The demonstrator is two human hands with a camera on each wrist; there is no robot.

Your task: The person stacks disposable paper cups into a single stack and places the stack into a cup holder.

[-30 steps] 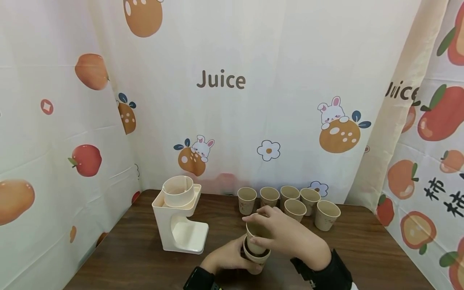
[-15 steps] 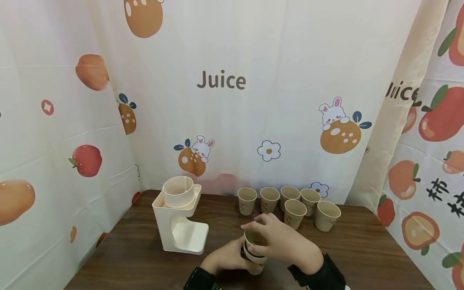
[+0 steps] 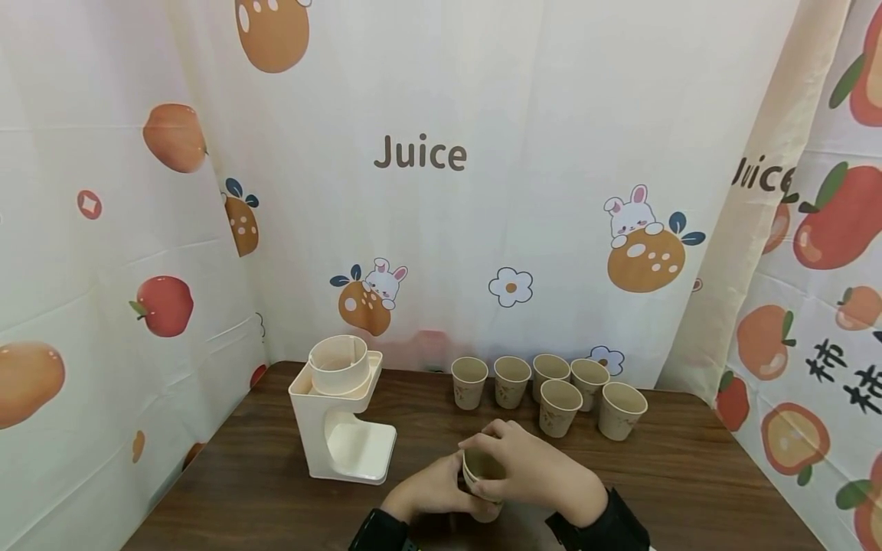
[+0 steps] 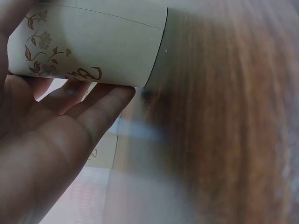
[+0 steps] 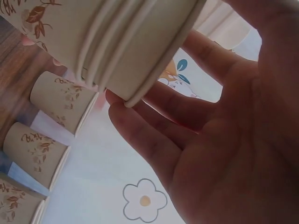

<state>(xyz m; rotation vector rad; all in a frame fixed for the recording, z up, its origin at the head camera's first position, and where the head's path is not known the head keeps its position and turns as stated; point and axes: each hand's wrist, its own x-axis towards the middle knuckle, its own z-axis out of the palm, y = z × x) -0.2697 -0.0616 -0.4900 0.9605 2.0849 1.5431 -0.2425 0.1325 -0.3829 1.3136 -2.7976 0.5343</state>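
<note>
A stack of nested beige paper cups [image 3: 484,464] stands upright near the table's front. My left hand [image 3: 436,487] grips its lower part from the left, fingers curled round the side; the left wrist view shows the flower-printed wall of the bottom cup [image 4: 93,42]. From above and the right, my right hand [image 3: 537,468] holds the top cup by its rim, thumb on the near side and fingers on the far side. In the right wrist view, several rims of the stacked cups [image 5: 140,46] sit close together, with fingertips [image 5: 122,114] against the topmost rim.
Several single paper cups [image 3: 511,383] stand upright at the back right of the dark wooden table [image 3: 269,490]. To the left is a white C-shaped stand [image 3: 313,432] with a round open holder [image 3: 339,366] on top. A fruit-print curtain [image 3: 441,222] hangs behind.
My right hand has moved down with the top cup, which now sits deeper in the stack, its rim nearer the others. My left hand has kept its place round the stack.
</note>
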